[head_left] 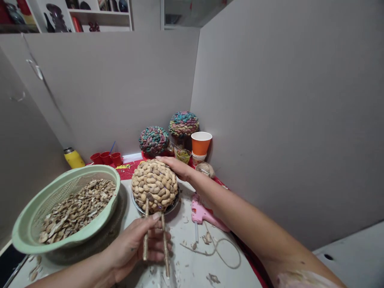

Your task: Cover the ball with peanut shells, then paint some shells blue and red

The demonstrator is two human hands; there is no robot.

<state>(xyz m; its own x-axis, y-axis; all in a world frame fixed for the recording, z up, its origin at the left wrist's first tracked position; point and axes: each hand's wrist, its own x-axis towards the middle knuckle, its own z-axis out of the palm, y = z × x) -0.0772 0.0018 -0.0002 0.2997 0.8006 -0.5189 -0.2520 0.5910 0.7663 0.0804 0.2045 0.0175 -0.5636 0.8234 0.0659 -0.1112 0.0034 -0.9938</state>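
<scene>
A round ball covered in whole peanuts sits in a shallow metal dish, with two thin twine-wrapped sticks projecting from its near side. My left hand closes around these sticks, its thumb in front near the ball and its fingers behind them. Across the ball's upper right side lies my right hand, its visible fingers stretched out flat against the peanuts. Just right of the dish, under my right forearm, is a pink glue gun with its glue stick pointing towards me.
A green colander of peanut shells stands left. Behind are two multicoloured balls, red cups, a yellow bottle, an orange paper cup and a twine ball. Loose cord and shell bits lie in front. Grey walls enclose the table.
</scene>
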